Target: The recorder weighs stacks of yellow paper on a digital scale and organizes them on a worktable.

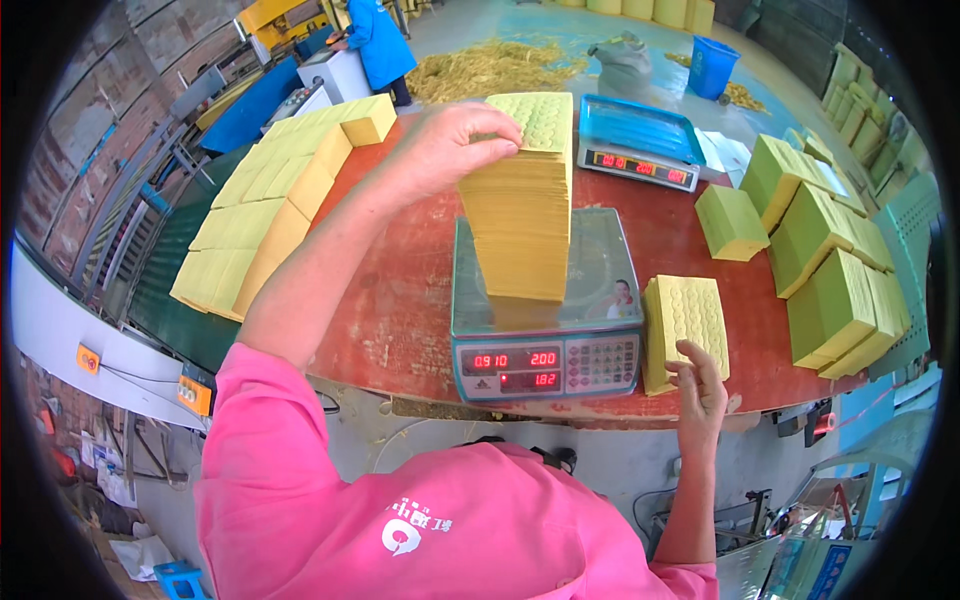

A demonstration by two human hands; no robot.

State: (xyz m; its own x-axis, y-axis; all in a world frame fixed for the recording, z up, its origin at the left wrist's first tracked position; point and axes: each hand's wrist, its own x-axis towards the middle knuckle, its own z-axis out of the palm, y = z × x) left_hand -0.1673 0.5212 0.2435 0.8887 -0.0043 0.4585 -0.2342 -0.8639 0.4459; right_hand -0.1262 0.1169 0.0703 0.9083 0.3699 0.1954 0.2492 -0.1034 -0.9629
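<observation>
A tall stack of yellow paper sheets point(520, 220) stands on the glassy platform of a digital scale point(545, 350), its top face embossed with round marks. My left hand point(460, 140) reaches across to the stack's upper left corner, thumb and fingers pinched at the top sheets. To the right of the scale lies a shorter stack of the same yellow paper point(690, 320). My right hand point(700, 390) is at this shorter stack's near right edge, fingers loosely bent and apart, with nothing visible between them. Red digits glow on the scale's display.
Yellow paper blocks point(250, 210) line the table's left side; more blocks point(820, 240) are piled at the right. A second scale with a blue tray point(640, 130) sits behind on the red table point(390, 290). Beyond are a person in blue point(378, 45), a straw-coloured heap point(490, 70) and a blue bin point(712, 68).
</observation>
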